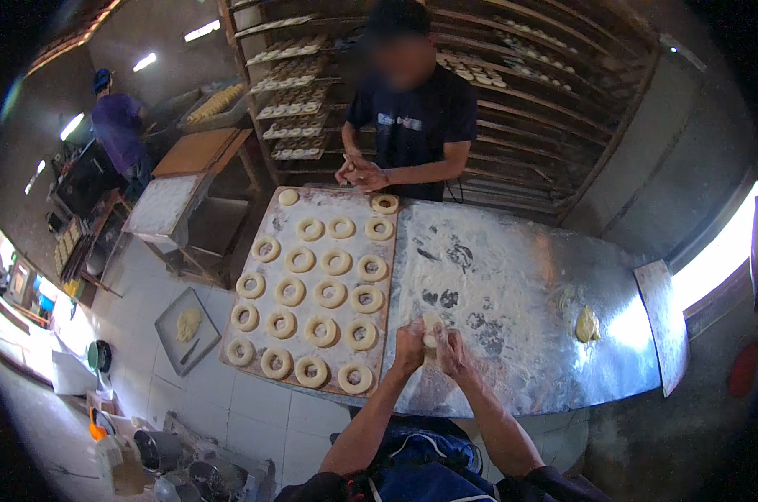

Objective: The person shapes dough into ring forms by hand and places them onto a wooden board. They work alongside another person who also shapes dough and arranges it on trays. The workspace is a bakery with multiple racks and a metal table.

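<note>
Dough rings (310,331) lie on a board (280,227) before a rack (546,125).

Twenty rings of dough (309,331) are counted on one board (284,227), along with one round, unholed disc of dough (289,197). One counter (555,368) is seen, with one lump of dough (587,326) at its right part. One dough piece (432,328) is found between two hands, one left hand (409,348) and one right hand (453,352). On the floor, one shallow tray (168,333) is counted, in which one mass of dough (188,325) and one slim dark tool (190,352) are seen. Two other people are counted: one co-worker in a dark shirt (421,125) and one person in purple (116,125). The rings on the rack (253,88) are too small to be counted.
</note>
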A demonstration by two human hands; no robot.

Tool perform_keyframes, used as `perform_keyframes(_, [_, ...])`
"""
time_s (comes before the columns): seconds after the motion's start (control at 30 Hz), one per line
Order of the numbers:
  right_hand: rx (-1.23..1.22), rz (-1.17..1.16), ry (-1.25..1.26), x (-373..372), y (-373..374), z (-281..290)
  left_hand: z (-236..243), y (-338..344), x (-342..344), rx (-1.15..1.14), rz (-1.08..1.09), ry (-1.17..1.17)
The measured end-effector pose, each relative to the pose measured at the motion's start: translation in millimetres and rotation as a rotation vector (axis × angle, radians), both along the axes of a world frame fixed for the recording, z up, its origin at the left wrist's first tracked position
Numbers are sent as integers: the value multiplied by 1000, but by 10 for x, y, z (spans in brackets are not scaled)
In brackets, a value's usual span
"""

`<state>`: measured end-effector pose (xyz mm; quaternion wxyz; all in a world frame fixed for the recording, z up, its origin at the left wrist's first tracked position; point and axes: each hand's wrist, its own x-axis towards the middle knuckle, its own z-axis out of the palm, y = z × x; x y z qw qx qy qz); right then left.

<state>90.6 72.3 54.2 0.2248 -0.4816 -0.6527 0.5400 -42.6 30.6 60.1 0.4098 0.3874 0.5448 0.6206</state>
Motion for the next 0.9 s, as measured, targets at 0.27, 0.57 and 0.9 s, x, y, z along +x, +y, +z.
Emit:
perform_keyframes(0.27, [84, 71, 343, -1263, 498, -304, -123, 413, -1315, 157, 148, 257])
perform_keyframes(0.57, [170, 285, 141, -3212, 1082, 533, -78, 958, -3187, 24, 230, 173])
perform_keyframes(0.9, [390, 452, 274, -4729, 1747, 554, 93, 1257, -4806, 100, 482, 146])
